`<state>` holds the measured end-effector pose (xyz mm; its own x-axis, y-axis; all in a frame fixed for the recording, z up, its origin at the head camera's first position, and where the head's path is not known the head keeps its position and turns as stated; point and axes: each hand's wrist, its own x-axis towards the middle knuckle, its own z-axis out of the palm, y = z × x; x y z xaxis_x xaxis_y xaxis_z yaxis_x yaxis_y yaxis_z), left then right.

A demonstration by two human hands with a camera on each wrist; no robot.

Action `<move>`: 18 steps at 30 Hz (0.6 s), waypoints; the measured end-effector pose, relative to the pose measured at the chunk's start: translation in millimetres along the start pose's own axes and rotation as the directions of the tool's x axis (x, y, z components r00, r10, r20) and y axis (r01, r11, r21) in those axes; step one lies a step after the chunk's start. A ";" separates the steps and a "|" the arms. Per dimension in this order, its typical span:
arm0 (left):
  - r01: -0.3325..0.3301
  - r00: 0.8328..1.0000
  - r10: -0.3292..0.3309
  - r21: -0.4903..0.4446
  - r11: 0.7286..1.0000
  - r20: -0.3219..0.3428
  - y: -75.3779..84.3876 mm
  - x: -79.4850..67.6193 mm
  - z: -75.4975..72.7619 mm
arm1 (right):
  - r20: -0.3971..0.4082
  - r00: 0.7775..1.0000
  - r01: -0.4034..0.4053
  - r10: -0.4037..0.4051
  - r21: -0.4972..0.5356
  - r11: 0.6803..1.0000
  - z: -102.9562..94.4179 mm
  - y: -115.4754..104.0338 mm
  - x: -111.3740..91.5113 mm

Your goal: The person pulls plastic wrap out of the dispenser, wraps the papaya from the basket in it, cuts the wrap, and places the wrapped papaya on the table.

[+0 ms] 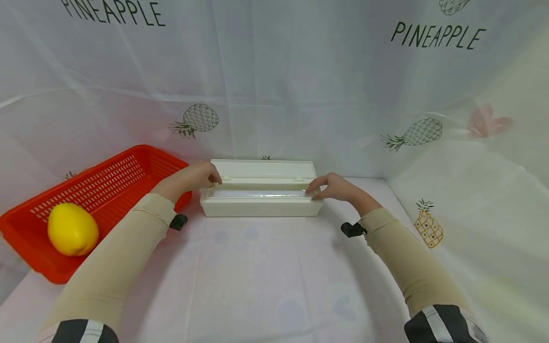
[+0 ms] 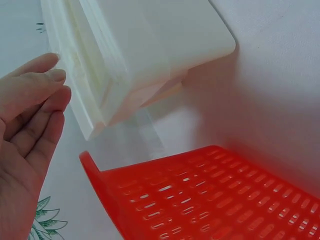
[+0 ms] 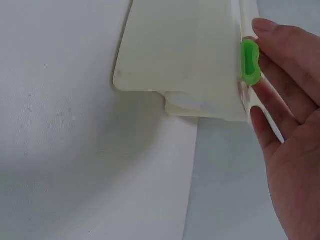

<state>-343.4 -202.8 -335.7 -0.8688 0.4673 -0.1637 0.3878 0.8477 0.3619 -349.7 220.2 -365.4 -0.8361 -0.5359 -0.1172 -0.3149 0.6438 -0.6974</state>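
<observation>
A long white lidded box (image 1: 259,208), which looks like a cling film dispenser, stands at the table's far side. Its lid (image 1: 261,167) is raised, and clear film (image 1: 259,194) shows inside. My left hand (image 1: 190,180) is at the box's left end, its bent fingers close to the raised lid. No object shows between those fingers in the left wrist view. At the right end, my right hand (image 1: 336,187) has its fingertips around a small green slider (image 3: 251,62) on the box edge. The slider is hidden in the head view.
A red slotted basket (image 1: 141,166) stands left of the box, partly behind my left forearm. It holds a yellow lemon-shaped fruit (image 1: 73,229). A pineapple-print curtain (image 1: 274,85) hangs close behind the box and along the right side.
</observation>
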 end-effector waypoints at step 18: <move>-0.050 0.991 0.046 -0.033 0.998 -0.127 0.2 -3.7 -3.4 | -0.165 0.984 -0.019 0.068 0.284 0.959 -0.9 -1.4 7.6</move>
<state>-341.1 -205.2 -331.9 -0.8822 0.4700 -0.0287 0.4208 0.8144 0.3996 -356.0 215.7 -364.7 -0.9182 -0.3934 -0.0462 -0.1586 0.4721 -0.8672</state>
